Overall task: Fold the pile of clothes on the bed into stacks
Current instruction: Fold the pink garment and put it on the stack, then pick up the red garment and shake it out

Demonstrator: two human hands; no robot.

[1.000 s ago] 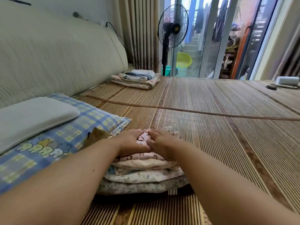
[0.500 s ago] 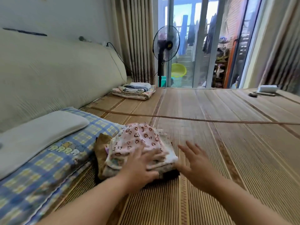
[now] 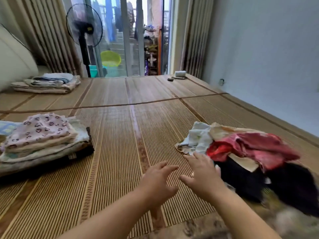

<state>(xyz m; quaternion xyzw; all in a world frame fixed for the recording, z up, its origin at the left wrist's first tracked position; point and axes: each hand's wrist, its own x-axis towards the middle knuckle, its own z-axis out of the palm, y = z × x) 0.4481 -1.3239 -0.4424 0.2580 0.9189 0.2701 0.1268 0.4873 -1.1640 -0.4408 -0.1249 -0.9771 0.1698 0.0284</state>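
Left grip and right grip both bare, fingers spread, at the near edge of the unfolded pile.

Neither grip holds anything. The right one hovers by the pile's pale blue garment and black garment; whether it touches cloth I cannot tell. The left hangs just beside it over the bed's woven mat. By my reading the task is partway through. A folded stack several layers deep, topped by a pink heart-print piece, sits well apart on the left side of the bed. A second flat bundle lies far off by the curtain. The pile on the right is a crumpled heap of red, pink, cream and black cloth, so several garments look left to fold.
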